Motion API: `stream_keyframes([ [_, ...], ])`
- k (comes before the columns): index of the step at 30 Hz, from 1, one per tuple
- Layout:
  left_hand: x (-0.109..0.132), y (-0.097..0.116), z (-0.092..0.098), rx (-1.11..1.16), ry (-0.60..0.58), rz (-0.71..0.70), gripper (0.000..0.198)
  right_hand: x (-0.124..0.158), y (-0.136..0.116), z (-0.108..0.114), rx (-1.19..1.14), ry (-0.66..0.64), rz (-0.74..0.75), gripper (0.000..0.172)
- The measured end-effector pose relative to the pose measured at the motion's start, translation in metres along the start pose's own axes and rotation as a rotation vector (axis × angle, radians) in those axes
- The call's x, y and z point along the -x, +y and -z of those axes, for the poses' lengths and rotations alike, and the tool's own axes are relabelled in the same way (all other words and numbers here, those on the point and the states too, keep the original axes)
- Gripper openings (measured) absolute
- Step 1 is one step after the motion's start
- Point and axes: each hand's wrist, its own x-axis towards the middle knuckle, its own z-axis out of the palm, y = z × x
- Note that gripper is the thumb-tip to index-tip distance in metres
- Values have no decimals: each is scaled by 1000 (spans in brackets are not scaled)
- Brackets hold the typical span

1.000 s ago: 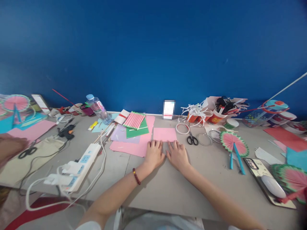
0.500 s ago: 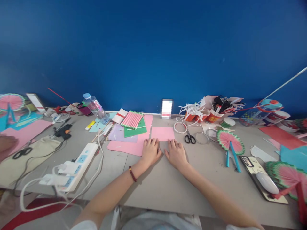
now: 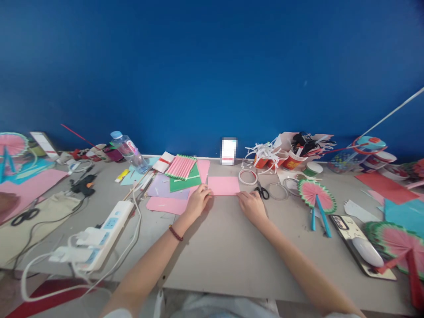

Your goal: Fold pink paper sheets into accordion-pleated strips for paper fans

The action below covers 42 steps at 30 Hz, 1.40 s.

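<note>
A small rectangular pink paper [image 3: 224,186] lies on the table in front of me, its long sides running left to right. My left hand [image 3: 198,201] is at its near left corner, fingers bent and pinched on the edge. At the near right corner, my right hand [image 3: 252,205] pinches the paper between thumb and fingers. Just behind the right hand is a pair of black-handled scissors [image 3: 262,192], beside a white tape roll [image 3: 247,177]. Left of the paper, a pink pleated paper [image 3: 180,167] with green edges rests on a green sheet [image 3: 194,180].
A white power strip [image 3: 112,229] with cables lies at left, near a tilted bottle [image 3: 130,152]. Paper cups [image 3: 293,160] with strips stand at back right. A pink folding fan [image 3: 313,193] and a phone [image 3: 344,229] under a mouse [image 3: 367,251] lie at right.
My hands have moved apart, from flat along the paper's near edge out to its two near corners. The fingers have closed there. The paper stays in place on the table.
</note>
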Motion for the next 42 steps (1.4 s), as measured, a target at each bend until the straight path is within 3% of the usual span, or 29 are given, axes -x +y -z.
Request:
stream_keyframes([
  [4,-7,-12,2,75,-22,-20,15,-4,13,-16,-230,95,7,29],
  [8,-9,-14,8,-105,-72,-72,13,-8,20,-26,-399,141,-21,24],
  [14,-10,-14,10,-267,-109,-180,16,-9,24,-23,-562,168,-75,19],
  [26,-10,-13,8,36,58,-75,19,-9,21,-18,-526,234,-77,19],
  [30,-11,-15,7,111,131,-53,20,-9,18,-14,-475,314,-37,19],
  [33,-11,-12,8,185,205,13,15,-8,11,-10,-433,393,14,16],
  [37,-6,1,11,203,373,269,23,-5,-2,-1,-356,488,67,13],
  [42,-2,24,4,671,132,394,32,1,-25,9,-240,559,160,13],
])
